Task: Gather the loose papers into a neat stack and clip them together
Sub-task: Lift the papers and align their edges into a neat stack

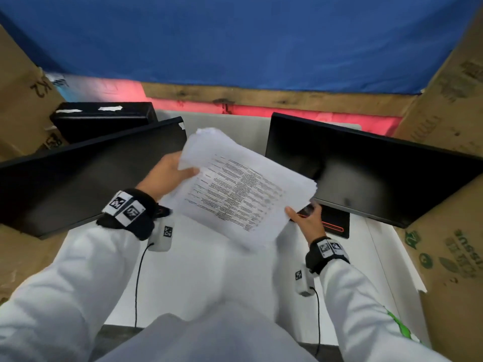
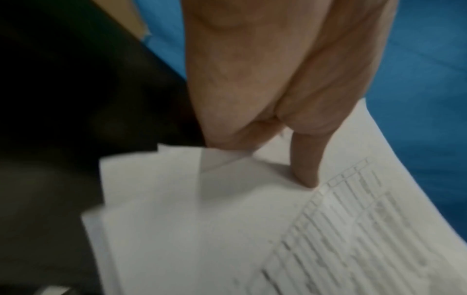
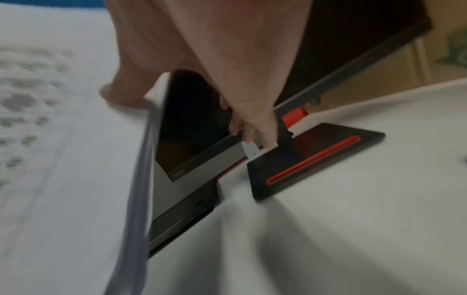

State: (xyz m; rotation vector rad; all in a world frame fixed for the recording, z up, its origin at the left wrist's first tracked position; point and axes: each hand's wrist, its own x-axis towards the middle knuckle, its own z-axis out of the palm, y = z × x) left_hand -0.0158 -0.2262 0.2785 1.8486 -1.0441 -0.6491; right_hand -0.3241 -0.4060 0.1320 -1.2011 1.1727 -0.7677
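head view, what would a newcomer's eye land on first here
First, the thick sheaf of white printed papers, held up tilted above the white desk at centre. The left hand grips its left edge and the right hand its lower right corner. Next, two dark switched-off monitors flank it, one at left and one at right, beneath a broad blue sheet.

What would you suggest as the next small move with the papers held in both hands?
Probably tap the papers on edge on the white table to square them: the left hand and right hand hold them, yet the sheet edges look fanned.
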